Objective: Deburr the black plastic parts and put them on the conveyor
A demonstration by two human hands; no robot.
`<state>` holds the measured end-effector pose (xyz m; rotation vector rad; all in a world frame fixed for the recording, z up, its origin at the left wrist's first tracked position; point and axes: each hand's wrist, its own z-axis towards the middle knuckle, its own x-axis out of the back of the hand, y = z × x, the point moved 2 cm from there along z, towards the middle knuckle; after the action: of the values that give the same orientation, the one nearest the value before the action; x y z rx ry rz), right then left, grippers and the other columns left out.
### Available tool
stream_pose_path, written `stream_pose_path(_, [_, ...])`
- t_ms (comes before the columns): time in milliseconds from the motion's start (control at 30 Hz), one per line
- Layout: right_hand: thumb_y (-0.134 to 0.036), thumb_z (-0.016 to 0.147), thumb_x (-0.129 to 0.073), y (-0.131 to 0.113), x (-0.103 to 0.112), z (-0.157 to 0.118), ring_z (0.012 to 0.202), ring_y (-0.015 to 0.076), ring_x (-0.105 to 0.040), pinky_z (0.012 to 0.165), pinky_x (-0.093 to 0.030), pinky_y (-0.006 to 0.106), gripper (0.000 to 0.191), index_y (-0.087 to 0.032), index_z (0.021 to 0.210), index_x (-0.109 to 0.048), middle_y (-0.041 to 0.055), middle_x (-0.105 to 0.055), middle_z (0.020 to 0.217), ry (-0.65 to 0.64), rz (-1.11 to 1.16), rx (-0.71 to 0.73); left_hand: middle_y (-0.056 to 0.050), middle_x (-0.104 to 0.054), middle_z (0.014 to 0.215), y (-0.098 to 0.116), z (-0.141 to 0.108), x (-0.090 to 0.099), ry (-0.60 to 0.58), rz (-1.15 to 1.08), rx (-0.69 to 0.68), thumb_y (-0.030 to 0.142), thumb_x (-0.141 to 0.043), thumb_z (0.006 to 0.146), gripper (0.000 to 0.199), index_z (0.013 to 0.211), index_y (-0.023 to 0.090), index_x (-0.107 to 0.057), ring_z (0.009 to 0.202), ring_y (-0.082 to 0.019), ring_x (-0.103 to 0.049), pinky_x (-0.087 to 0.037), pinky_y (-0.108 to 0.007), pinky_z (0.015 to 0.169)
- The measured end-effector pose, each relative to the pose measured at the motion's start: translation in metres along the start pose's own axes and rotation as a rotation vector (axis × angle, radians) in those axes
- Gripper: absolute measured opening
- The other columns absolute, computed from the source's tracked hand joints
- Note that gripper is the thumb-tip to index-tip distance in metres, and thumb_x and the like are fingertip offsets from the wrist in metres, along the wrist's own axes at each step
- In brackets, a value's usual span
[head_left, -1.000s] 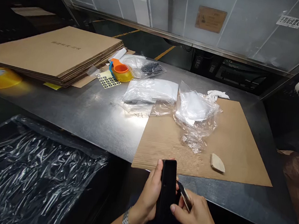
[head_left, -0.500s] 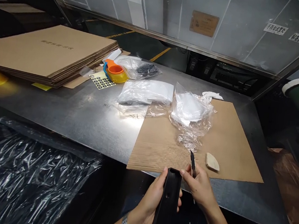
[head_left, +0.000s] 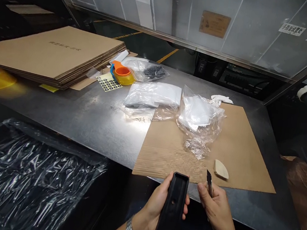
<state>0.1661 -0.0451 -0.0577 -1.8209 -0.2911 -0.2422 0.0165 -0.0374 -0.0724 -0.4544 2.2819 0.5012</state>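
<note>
My left hand is wrapped round a long black tray-like part, hollow with a raised rim and a small hole in its floor. Its lower end fades into the dark below. To its right, apart from the part, my right hand grips a utility knife with the dark blade pointing up and away. A cream wedge-shaped piece lies on the cardboard sheet just beyond my right hand. Both hands are at the front edge of the metal table.
Clear plastic bags with white contents lie mid-table, near a white glove. Farther left are an orange-and-yellow tape dispenser, a sticker sheet and stacked cardboard. Black plastic film covers something at lower left.
My right hand with the knife has moved right, away from the black part. My left hand still holds the part, whose hollow face now shows more. The view has shifted slightly.
</note>
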Motion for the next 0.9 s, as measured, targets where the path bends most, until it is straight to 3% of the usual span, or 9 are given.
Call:
stream_pose_path(167, [-0.054, 0.085, -0.044, 0.004, 0.005, -0.003, 0.050, 0.0084, -0.031, 0.047, -0.027, 0.022, 0.043, -0.019, 0.060, -0.041, -0.0057, -0.034, 0.053, 0.002, -0.087, -0.010, -0.008, -0.064, 0.061, 0.003, 0.000, 0.000, -0.023, -0.032, 0.003, 0.056, -0.029, 0.088, 0.059, 0.102, 0.010, -0.064, 0.047, -0.015, -0.060, -0.049, -0.023, 0.043])
stream_pose_path(300, [-0.053, 0.086, -0.042, 0.015, 0.019, -0.002, 0.051, 0.0098, -0.037, 0.049, -0.032, 0.022, 0.036, -0.019, 0.076, -0.051, -0.0051, -0.040, 0.057, 0.055, -0.184, -0.019, -0.007, -0.064, 0.061, 0.007, 0.000, -0.002, -0.005, -0.055, -0.012, 0.055, -0.027, 0.089, 0.058, 0.103, 0.011, -0.063, 0.046, -0.015, -0.060, -0.049, -0.023, 0.043])
stream_pose_path(400, [-0.054, 0.088, -0.036, 0.028, 0.043, 0.005, 0.054, 0.0131, -0.050, 0.051, -0.037, 0.023, 0.039, -0.020, 0.097, -0.052, -0.0027, -0.052, 0.062, 0.219, -0.377, -0.042, -0.007, -0.064, 0.060, 0.009, 0.001, -0.001, 0.022, -0.087, -0.042, 0.055, -0.026, 0.089, 0.057, 0.107, 0.012, -0.061, 0.045, -0.014, -0.059, -0.050, -0.023, 0.044])
stream_pose_path(533, [-0.046, 0.094, -0.024, 0.045, 0.089, 0.022, 0.066, 0.0187, -0.061, 0.053, -0.041, 0.026, 0.038, -0.021, 0.106, -0.050, 0.0051, -0.065, 0.080, 0.514, -0.867, -0.091, -0.008, -0.066, 0.066, 0.010, 0.001, 0.003, 0.104, -0.130, -0.125, 0.057, -0.039, 0.085, 0.054, 0.105, 0.012, -0.060, 0.053, -0.016, -0.062, -0.052, -0.026, 0.051])
stream_pose_path(633, [-0.037, 0.094, -0.028, 0.055, 0.115, 0.036, 0.065, 0.0214, -0.060, 0.051, -0.036, 0.028, 0.033, -0.019, 0.102, -0.055, 0.0102, -0.063, 0.083, 0.628, -1.030, -0.109, -0.006, -0.069, 0.075, 0.012, 0.004, 0.006, 0.189, -0.069, -0.237, 0.046, -0.059, 0.079, 0.041, 0.104, 0.014, -0.060, 0.062, -0.017, -0.064, -0.053, -0.026, 0.056])
stream_pose_path(767, [-0.031, 0.091, -0.035, 0.067, 0.126, 0.048, 0.071, 0.0260, -0.055, 0.056, -0.037, 0.032, 0.029, -0.019, 0.091, -0.061, 0.0093, -0.056, 0.072, 0.689, -1.162, -0.017, -0.007, -0.070, 0.072, 0.026, 0.025, 0.016, 0.264, 0.191, -0.395, 0.048, -0.070, 0.068, 0.042, 0.089, 0.011, -0.066, 0.066, -0.019, -0.066, -0.052, -0.024, 0.059])
stream_pose_path(900, [-0.028, 0.090, -0.033, 0.071, 0.120, 0.062, 0.070, 0.0291, -0.053, 0.059, -0.039, 0.038, 0.033, -0.018, 0.082, -0.063, 0.0105, -0.053, 0.070, 0.745, -1.189, 0.120, -0.010, -0.066, 0.110, 0.056, 0.061, 0.027, 0.313, 0.385, -0.738, 0.052, -0.069, 0.066, 0.053, 0.102, 0.014, -0.063, 0.112, -0.024, -0.055, -0.044, -0.026, 0.092])
